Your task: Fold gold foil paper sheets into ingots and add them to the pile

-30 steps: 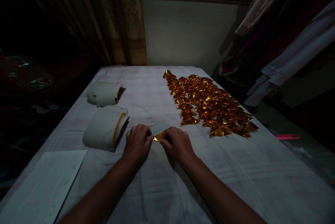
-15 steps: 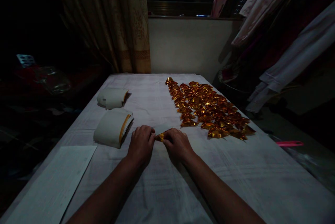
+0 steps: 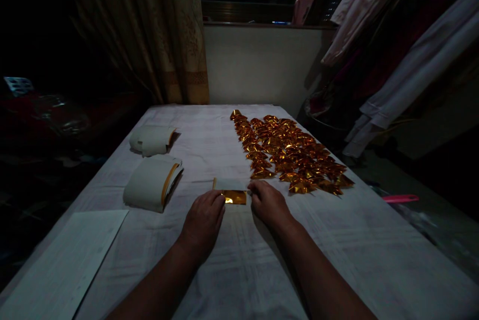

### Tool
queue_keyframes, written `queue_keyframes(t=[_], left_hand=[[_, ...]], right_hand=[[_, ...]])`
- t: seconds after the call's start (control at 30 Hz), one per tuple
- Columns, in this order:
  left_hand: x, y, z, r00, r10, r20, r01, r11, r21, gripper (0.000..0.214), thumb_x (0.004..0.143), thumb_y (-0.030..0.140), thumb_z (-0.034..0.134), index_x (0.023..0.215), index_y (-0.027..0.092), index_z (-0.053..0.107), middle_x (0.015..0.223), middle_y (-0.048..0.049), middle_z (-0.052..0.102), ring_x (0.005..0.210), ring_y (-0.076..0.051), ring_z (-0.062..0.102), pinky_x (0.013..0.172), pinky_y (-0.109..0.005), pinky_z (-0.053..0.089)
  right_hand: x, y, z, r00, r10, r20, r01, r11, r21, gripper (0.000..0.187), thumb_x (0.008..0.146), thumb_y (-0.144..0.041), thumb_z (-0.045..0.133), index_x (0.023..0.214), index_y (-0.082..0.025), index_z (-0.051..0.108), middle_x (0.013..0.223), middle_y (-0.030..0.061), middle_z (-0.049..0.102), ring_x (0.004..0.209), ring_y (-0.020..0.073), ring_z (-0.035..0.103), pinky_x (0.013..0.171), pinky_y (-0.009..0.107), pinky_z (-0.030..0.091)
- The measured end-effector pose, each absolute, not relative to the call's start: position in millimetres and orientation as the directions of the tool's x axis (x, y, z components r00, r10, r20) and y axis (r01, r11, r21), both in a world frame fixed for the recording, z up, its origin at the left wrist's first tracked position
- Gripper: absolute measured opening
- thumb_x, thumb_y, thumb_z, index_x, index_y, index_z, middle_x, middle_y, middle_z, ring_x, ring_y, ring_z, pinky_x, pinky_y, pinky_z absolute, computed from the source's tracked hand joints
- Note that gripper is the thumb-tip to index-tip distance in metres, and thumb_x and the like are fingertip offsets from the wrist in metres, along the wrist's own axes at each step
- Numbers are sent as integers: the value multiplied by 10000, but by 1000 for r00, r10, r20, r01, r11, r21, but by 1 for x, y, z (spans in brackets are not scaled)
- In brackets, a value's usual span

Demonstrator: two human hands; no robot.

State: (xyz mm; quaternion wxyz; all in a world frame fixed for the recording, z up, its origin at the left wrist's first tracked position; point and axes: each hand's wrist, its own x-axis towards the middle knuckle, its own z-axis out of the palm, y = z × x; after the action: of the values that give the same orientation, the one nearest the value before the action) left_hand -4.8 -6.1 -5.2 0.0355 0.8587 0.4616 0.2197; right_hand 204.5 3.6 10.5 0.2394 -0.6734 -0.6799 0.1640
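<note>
A small sheet of gold foil paper, white on one side, lies flat on the white cloth-covered table between my hands. My left hand rests with its fingertips pinched on the sheet's left end. My right hand presses its fingers on the sheet's right end. Several folded gold pieces lie in rows just beyond my right hand.
Two curled stacks of white-backed foil sheets sit at the left, one near and one farther back. A flat white paper lies at the near left. Curtain, wall and hanging clothes surround the table; a pink object lies right.
My hands have moved apart, and the gold sheet that was bunched between my fingertips now lies spread flat between them. The camera shifted slightly.
</note>
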Motion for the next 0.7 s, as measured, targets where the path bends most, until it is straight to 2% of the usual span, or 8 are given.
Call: queue_keyframes(t=[0.2, 0.33, 0.43, 0.53, 0.6, 0.7], left_hand=[[-6, 0, 3, 504, 792, 343, 780, -589, 213, 233, 915, 210, 649, 1147, 217, 658, 1158, -73, 690, 1078, -260, 614, 957, -439, 471], [-1, 10, 15, 569, 779, 263, 788, -608, 97, 139, 873, 257, 729, 1006, 232, 697, 1000, -42, 715, 976, -255, 635, 909, -444, 448], [3, 15, 19, 607, 766, 212, 779, -626, 32, 79, 886, 261, 718, 942, 212, 693, 919, -35, 716, 897, -249, 655, 866, -435, 438], [5, 15, 17, 639, 736, 222, 756, -654, -9, 43, 927, 217, 653, 949, 193, 681, 897, -38, 713, 844, -240, 660, 794, -407, 434], [5, 15, 14, 659, 710, 248, 738, -675, -28, 47, 938, 184, 622, 948, 185, 668, 883, -35, 707, 817, -232, 656, 765, -394, 430], [4, 15, 9, 678, 679, 281, 716, -696, -47, 51, 935, 155, 608, 922, 183, 649, 849, -27, 696, 771, -220, 644, 751, -384, 433]], right_hand=[[209, -2, 13, -168, 986, 13, 781, 141, -608, 514, 722, -31, 587, 1195, -229, 620, 1140, 49, 666, 1047, 207, 617, 875, 301, 460], [211, -1, 11, -219, 975, 23, 757, 185, -627, 520, 744, -88, 669, 1231, -258, 607, 1180, 49, 634, 1017, 202, 613, 856, 312, 473], [212, -1, 14, -239, 971, 26, 750, 201, -631, 426, 770, -107, 687, 1158, -273, 635, 1124, 31, 625, 972, 188, 611, 822, 303, 479], [211, -2, 16, -261, 965, 26, 760, 222, -610, 309, 797, -123, 691, 1070, -265, 668, 1083, 23, 608, 921, 174, 614, 794, 295, 486], [210, -3, 15, -261, 964, 45, 776, 237, -584, 299, 799, -142, 709, 1074, -259, 683, 1112, 31, 601, 918, 176, 623, 792, 302, 497], [210, -2, 7, -260, 958, 121, 801, 284, -528, 355, 794, -169, 745, 1129, -275, 703, 1205, 51, 590, 1042, 211, 624, 862, 333, 508]])
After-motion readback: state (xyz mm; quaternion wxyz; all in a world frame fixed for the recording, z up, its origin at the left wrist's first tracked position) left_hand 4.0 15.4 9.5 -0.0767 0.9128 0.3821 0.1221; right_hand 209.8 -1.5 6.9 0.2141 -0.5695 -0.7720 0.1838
